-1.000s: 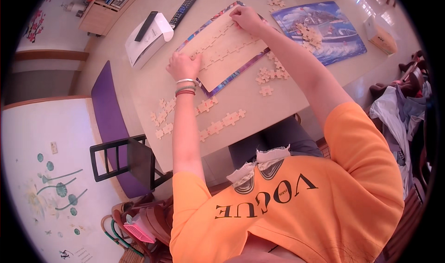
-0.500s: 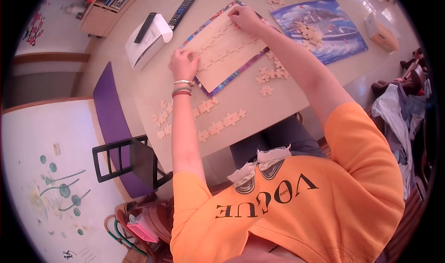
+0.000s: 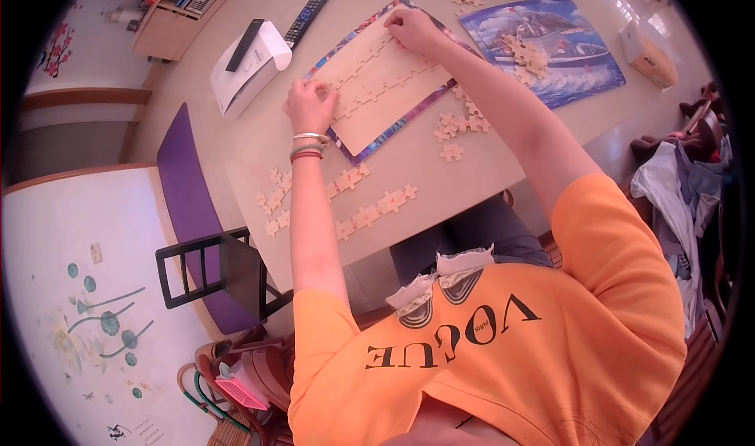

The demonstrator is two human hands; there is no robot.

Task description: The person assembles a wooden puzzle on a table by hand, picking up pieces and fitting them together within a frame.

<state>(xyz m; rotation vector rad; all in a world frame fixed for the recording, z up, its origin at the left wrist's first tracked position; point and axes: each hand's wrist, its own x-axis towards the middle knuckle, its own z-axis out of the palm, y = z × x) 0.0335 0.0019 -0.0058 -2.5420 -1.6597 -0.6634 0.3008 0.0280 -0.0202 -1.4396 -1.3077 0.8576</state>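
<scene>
A puzzle board with a bare wooden middle and a colourful printed border lies on the table. Across it run rows of joined wooden jigsaw pieces, plain side up. My left hand rests at the board's left edge, fingers curled in near the end of a row. At the far edge, my right hand has its fingers pressed together over the end of the upper row. Whatever is between the fingertips of either hand is hidden or too small to make out.
Loose pieces lie in strips near the front edge and in a cluster right of the board. More sit on a blue boat picture. A white box, a remote control and a small carton are around.
Both hands have stayed almost in place. My right fingers have shifted very slightly leftward at the board's far edge.
</scene>
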